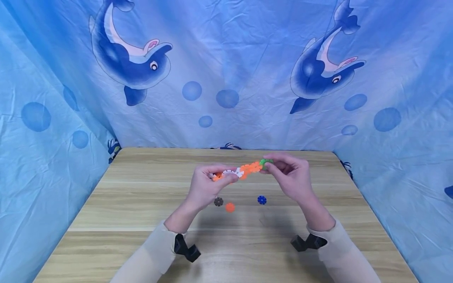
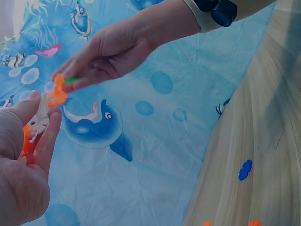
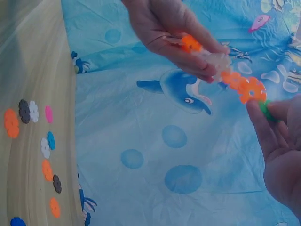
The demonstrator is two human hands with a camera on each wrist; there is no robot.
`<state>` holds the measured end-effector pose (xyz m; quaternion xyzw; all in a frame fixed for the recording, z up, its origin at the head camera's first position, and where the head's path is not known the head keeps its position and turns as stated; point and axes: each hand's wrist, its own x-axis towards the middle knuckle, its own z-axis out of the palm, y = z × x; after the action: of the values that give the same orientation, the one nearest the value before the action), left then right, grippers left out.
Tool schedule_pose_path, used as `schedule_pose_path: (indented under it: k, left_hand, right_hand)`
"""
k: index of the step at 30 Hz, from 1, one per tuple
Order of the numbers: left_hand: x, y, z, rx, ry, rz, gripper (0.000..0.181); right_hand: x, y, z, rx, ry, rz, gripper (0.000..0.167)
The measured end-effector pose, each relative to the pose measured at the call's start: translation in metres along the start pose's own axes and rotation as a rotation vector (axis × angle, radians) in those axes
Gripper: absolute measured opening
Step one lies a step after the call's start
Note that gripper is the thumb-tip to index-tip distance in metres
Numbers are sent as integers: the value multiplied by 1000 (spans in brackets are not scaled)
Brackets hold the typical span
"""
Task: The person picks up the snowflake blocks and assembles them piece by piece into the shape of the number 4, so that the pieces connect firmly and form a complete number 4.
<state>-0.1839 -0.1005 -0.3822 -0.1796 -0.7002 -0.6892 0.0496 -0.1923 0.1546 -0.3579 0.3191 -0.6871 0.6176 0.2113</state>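
Left hand: the left hand (image 1: 212, 182) pinches the white part of the row with its thumb and fingers.
Row: a bumpy row of flat plastic flower-shaped discs (image 1: 249, 168) is up in the air between the hands. It goes orange, white, then orange again.
Green end: a small green plastic disc (image 1: 264, 161) touches the last orange one.
Right hand: the right hand (image 1: 291, 175) has thumb and fingers clamped on the green disc.
Joined so far: the orange and white discs look stuck together. I can't tell if the green one is pushed all the way in.
Not joined: by the right wrist view, an orange disc (image 3: 11, 123), a blue disc (image 3: 18, 222), a dark grey disc (image 3: 24, 111), a white disc (image 3: 34, 111), a pink disc (image 3: 48, 114), a light blue disc (image 3: 51, 140) and some more lie loose.
Surface: a pale, stripy wood-look surface (image 1: 106, 216) is under them.
Room: a blue cloth (image 1: 258, 74) with dolphins (image 1: 134, 74) hangs behind and at both sides.
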Motion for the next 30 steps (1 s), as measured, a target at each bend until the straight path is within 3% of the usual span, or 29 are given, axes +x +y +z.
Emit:
schedule_pose_path:
  k: [6, 11, 17, 22, 30]
  left_hand:
    - [0, -1, -1, -15, -8, 37, 22]
    - [-1, 0, -5, -16, 16, 49, 20]
    - [1, -1, -8, -17, 5, 89, 19]
    - [1, -1, -9, -17, -9, 111, 19]
    - [2, 1, -8, -26, 1, 119, 20]
  right_hand:
    - [3, -2, -4, -46, -39, 18, 16]
    - [-1, -1, -4, -21, -83, 72, 15]
    - [-3, -1, -1, -18, -70, 66, 16]
    - [-4, -1, 1, 43, -63, 78, 15]
    - [-5, 5, 7, 165, -23, 22, 16]
